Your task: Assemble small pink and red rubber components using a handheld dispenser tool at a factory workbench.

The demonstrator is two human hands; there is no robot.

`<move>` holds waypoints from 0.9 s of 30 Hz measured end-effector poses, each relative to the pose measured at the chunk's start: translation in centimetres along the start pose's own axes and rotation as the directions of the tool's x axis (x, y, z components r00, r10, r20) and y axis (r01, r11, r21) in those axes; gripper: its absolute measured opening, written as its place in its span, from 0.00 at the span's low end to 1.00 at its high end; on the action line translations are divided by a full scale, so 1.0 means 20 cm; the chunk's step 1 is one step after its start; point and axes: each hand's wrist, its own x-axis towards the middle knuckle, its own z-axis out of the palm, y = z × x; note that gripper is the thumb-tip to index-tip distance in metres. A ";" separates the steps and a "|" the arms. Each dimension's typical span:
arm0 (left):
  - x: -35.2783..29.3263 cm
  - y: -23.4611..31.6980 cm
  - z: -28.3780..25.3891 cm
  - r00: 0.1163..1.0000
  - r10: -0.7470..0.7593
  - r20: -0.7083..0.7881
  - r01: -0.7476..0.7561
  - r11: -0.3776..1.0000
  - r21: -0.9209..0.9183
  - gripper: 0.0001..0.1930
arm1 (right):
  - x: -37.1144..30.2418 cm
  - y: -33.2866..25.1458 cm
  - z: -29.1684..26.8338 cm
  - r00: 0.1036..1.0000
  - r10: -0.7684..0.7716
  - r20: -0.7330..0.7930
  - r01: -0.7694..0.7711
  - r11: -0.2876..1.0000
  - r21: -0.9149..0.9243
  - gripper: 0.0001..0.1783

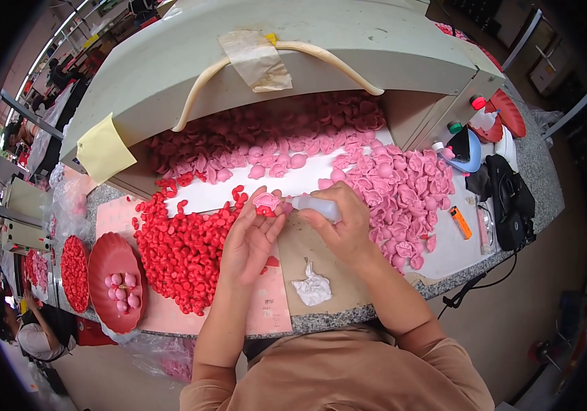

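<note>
Beyond a crumpled tissue (pixel 313 284) on the desk (pixel 328 319), the left hand (pixel 247 243) holds a pink-and-red piece (pixel 266 203) just beside the tip of a pale bottle (pixel 319 207) gripped by the right hand (pixel 347 225). A grey housing (pixel 348 65) stands behind.

Bright light, dim cabinet interior (pixel 408 118), strong fisheye curvature.

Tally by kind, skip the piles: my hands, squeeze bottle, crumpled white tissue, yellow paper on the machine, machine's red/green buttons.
Left hand: 1
Right hand: 1
Squeeze bottle: 1
Crumpled tissue: 1
Yellow paper: 1
Red button: 1
Green button: 1
Total: 7
</note>
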 end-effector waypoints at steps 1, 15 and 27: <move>0.00 -0.01 0.00 1.000 -0.017 0.002 0.017 1.000 -0.005 0.26 | 0.00 0.00 0.00 1.000 0.000 0.001 0.000 1.000 0.001 0.16; -0.01 -0.02 0.04 1.000 0.006 0.006 -0.007 0.982 0.186 0.23 | 0.00 -0.01 0.00 1.000 0.012 0.002 -0.012 1.000 0.007 0.16; 0.00 -0.02 0.02 0.999 0.041 0.002 -0.040 0.986 0.164 0.24 | 0.02 0.00 0.00 1.000 -0.006 -0.006 0.006 1.000 -0.014 0.15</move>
